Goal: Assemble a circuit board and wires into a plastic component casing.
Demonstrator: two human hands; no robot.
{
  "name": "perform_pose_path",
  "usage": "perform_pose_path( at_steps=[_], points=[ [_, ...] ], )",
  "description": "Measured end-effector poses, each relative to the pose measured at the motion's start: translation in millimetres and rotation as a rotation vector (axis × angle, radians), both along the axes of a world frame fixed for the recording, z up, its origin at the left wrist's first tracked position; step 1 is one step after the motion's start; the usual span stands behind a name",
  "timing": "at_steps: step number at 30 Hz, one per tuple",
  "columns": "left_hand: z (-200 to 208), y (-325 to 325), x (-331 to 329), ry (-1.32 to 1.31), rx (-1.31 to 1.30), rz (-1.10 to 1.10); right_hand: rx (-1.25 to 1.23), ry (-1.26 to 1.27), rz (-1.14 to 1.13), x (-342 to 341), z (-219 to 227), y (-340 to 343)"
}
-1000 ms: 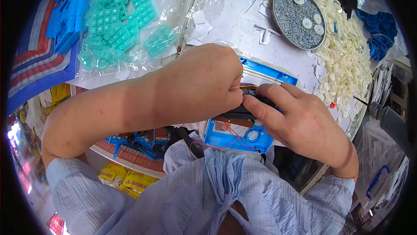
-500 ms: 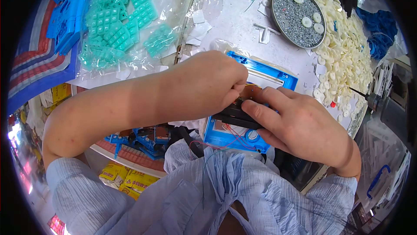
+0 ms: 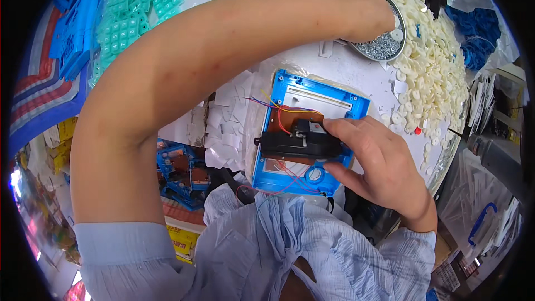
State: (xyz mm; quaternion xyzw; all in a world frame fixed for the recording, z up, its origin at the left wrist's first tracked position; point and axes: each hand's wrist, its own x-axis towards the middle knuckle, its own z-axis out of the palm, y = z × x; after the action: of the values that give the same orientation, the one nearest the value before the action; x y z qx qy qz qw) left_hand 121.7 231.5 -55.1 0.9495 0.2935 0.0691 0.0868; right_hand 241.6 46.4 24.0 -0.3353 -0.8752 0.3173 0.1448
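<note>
My left hand [image 3: 368, 14] reaches across to a round metal dish [image 3: 402, 45] of small silver screws. Its fingers point down into the dish, and the fingertips are hidden from sight. My right hand [image 3: 384, 162] grips the right end of a black plastic mechanism [image 3: 298, 144], thumb below and fingers above. That mechanism lies over a brown circuit board [image 3: 277, 123] inside an open blue plastic casing [image 3: 267, 175]. Red, yellow and blue wires [image 3: 267, 102] come off the board's upper left, and thin red wires run below it.
Cream plastic discs [image 3: 434, 84] form a heap right of the dish. Teal keypad sheets [image 3: 125, 28] and blue plastic parts [image 3: 78, 39] lie at the left. A power screwdriver [image 3: 493, 156] is at the right edge. Blue assemblies with brown boards [image 3: 181, 170] sit below the table.
My left hand has left the black mechanism and moved up and right to the screw dish. My right hand keeps hold of the mechanism, which now shows more fully.
</note>
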Motion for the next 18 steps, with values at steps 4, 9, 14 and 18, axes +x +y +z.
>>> perform_pose_path(
  at_steps=[4,9,14,18],
  points=[
    [-6,3,9,0.056,0.054,-0.063,0.05,0.065,-0.079,5,-3,-13],
    [-2,-2,6,0.005,0.048,-0.118,0.403,0.264,-0.327,45,32,-42],
    [14,-6,12,0.103,0.112,-0.088,0.834,1.082,-0.944,192,78,-43],
    [6,2,22,0.047,0.144,-0.054,0.196,0.912,-0.46,174,55,41]
  ],
)
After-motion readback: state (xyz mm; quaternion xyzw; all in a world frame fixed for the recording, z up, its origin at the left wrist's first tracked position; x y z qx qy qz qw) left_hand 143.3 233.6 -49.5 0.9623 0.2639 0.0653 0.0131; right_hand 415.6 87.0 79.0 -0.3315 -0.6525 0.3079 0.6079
